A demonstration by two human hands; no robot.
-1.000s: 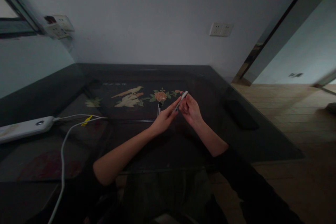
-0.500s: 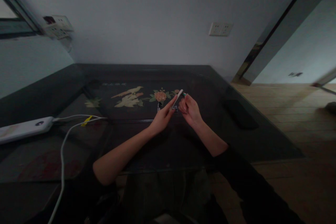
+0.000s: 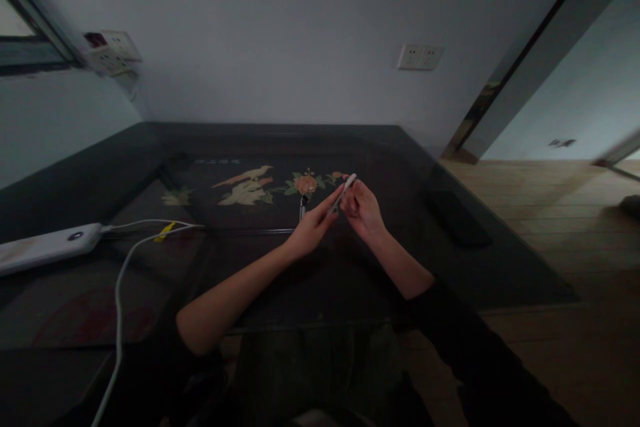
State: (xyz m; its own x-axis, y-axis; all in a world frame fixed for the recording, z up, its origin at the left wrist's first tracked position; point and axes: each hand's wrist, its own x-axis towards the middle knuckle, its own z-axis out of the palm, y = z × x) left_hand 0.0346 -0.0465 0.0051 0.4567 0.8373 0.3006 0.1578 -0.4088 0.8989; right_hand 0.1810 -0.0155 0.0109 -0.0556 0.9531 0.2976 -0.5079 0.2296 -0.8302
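A: What are my hands doing?

B: Your left hand [image 3: 314, 227] and right hand [image 3: 361, 208] meet above the dark glass surface [image 3: 350, 280], both pinching a slim white pen-like stick [image 3: 345, 189] (tilted, tip up and away from you).

A: Anything nearby?

B: A white power bank [image 3: 47, 247] with cables [image 3: 120, 280] lies far left.
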